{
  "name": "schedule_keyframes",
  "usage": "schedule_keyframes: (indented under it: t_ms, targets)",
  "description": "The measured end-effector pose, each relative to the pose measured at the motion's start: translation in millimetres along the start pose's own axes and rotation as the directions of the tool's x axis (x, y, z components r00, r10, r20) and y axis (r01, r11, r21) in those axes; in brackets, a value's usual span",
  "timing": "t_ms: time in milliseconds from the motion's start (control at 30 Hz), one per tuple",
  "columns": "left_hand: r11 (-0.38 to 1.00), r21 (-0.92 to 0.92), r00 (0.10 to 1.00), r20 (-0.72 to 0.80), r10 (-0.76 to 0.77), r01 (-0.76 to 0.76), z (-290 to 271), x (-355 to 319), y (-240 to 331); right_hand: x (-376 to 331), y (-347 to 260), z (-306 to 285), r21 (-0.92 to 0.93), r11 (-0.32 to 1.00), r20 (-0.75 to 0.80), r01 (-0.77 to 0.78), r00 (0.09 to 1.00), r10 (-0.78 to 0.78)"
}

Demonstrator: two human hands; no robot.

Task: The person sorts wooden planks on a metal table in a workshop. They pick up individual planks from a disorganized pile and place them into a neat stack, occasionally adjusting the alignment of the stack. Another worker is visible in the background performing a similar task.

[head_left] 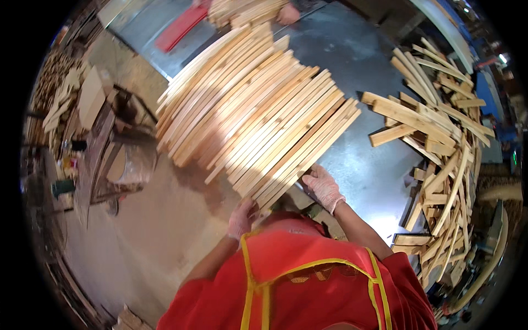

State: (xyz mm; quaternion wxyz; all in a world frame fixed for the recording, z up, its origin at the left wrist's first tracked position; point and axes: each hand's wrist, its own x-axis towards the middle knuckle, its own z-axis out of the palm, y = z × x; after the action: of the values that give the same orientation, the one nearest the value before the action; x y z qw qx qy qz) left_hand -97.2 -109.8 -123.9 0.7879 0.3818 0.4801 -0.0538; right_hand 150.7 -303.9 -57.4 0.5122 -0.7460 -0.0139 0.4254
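A wide row of pale wooden strips (264, 110) lies side by side on and past the edge of the metal table (357, 159), slanting from upper right to lower left. My left hand (242, 218), in a pale pinkish glove, is closed at the lower ends of the nearest strips. Farther right, my gloved right hand (324, 188) holds the outer edge of the nearest strip, its fingers partly hidden beneath the wood. One strip near my side is darker and reddish-brown.
A loose heap of wood offcuts (434, 126) covers the table's right side. Across the table, another person's hand (287, 14) rests by a second strip stack (242, 10); a red flat piece (179, 30) lies nearby. Boards and a cluttered wooden stand (102, 148) are at left.
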Motion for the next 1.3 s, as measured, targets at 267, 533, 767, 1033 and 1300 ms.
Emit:
schedule_keyframes:
  t_ms: [267, 533, 767, 1033, 1300]
  targets:
    - [0.991, 0.130, 0.932, 0.361, -0.011, -0.039, 22, -46, 100, -11, 37, -12, 0.302, 0.953, -0.020, -0.024, 0.999, 0.032]
    - [0.649, 0.524, 0.723, 0.689, 0.058, -0.551, 142, -17, 119, -15, -17, -3, 0.801, 0.593, 0.136, -0.080, 0.989, -0.050]
    - [0.024, 0.756, 0.752, 0.646, 0.135, -0.654, 115, -16, 107, -35, 6, -31, 0.911, 0.408, 0.075, -0.054, 0.996, -0.037]
    - [0.426, 0.784, 0.830, 0.192, 0.524, -0.451, 61, -40, 79, -28, -41, -264, -0.115, 0.792, -0.503, 0.600, 0.652, -0.567]
    - [0.965, 0.101, 0.875, -0.406, 0.264, -0.244, -12, 9, 34, 42, 23, -376, 0.036, 0.814, -0.523, 0.580, 0.705, -0.479]
